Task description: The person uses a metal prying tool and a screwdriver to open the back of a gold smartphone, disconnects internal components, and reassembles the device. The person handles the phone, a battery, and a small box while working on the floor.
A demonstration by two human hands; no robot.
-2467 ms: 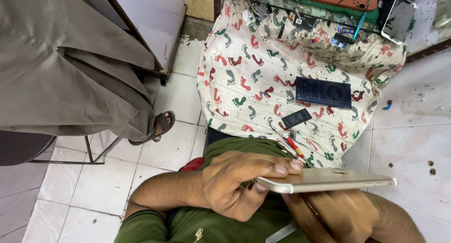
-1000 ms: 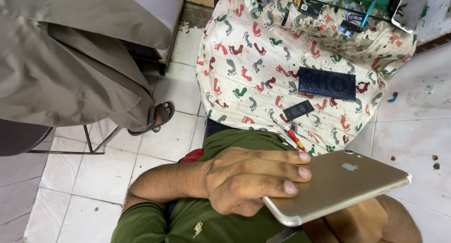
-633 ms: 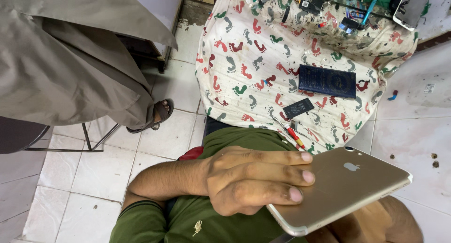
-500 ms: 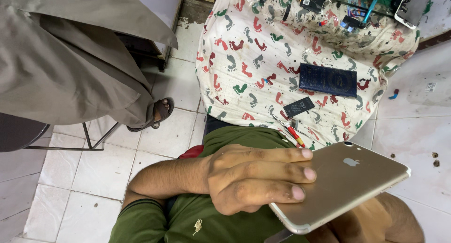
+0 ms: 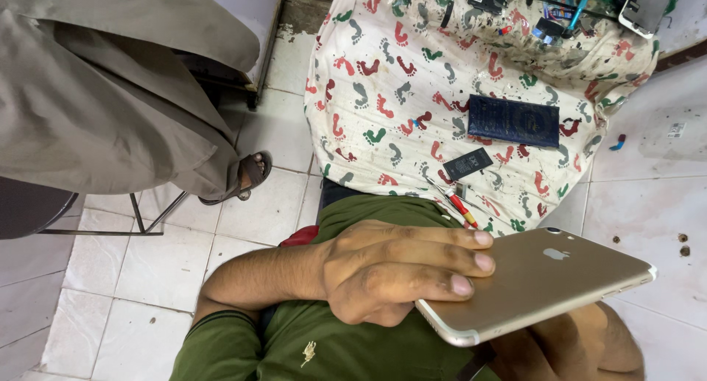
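Right hand point(image 5: 567, 348) mostly behind phone point(image 5: 545, 281)

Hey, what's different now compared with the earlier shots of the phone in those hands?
The gold phone was turned from edge-on to showing its flat back, tilted up toward the right. The left hand kept its grip on it, fingers across the back; the right hand stayed beneath it. The patterned cloth, dark blue booklet and small battery did not move.

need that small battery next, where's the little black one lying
In the head view the small black battery lies on the footprint-patterned cloth, just below-left of the dark blue booklet and above the red-handled tool.
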